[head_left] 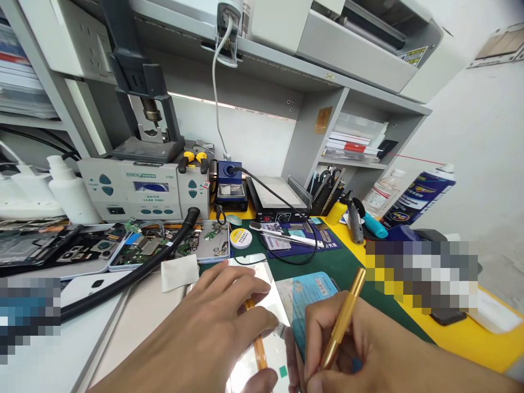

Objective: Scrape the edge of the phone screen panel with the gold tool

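My left hand (pixel 213 327) lies flat with fingers spread on a glossy white phone panel (pixel 266 289) that has an orange flex ribbon (pixel 259 349) on it. My right hand (pixel 352 349) grips a gold pen-like tool (pixel 344 319), its tip pointing down at the seam between the panel and a light blue phone part (pixel 313 297) with a label. Both lie on a dark green mat (pixel 339 262) at the near edge of the bench.
A grey hot-air rework station (pixel 139 188) with a black hose (pixel 135 273) stands at the back left, with opened phones and circuit boards (pixel 164 240) before it. A blue soldering iron stand (pixel 229 183), heating plate (pixel 278 196), solder tin (pixel 240 238), bottles (pixel 69 191) and a spray can (pixel 417 196) surround the mat.
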{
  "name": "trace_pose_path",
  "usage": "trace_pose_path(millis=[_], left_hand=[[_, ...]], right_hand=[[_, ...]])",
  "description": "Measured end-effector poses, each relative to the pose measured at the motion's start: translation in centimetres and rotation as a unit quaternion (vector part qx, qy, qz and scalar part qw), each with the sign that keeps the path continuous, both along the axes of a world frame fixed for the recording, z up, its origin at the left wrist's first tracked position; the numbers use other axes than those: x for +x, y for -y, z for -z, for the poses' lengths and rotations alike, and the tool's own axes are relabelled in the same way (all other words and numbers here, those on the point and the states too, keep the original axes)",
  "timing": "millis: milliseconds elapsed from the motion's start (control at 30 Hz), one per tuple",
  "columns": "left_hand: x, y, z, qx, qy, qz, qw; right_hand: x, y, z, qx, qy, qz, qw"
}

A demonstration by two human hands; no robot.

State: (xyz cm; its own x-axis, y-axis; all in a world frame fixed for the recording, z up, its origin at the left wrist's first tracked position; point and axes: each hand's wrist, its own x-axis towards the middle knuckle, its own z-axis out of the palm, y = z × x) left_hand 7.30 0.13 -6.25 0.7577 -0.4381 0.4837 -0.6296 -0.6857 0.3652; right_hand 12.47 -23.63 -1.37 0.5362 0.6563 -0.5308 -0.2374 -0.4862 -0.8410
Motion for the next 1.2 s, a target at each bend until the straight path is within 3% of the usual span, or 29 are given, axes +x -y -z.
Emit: trace_pose_path(millis=[367, 600, 867, 1200], left_hand=[[0.0, -0.1, -0.1, -0.006, -0.014, 0.002, 1.0], [-0.1, -0.1, -0.6, 0.014, -0.073, -0.005, 0.997], [0.1, 0.0, -0.1, 0.004, -0.015, 0.0, 1.0], [-0.2, 0.9, -1.5, 0.043, 0.005, -0.038, 0.998]], right_hand=[[0.1, 0.1, 0.3, -0.016, 0.032, -0.01, 0.999], [0.2, 0.2, 0.4, -0.004, 0.018, -0.011, 1.0], [0.5, 0.2, 0.5, 0.0, 0.008, -0.013, 1.0], [0.4, 0.2, 0.3, -0.015, 0.0, -0.015, 1.0]])
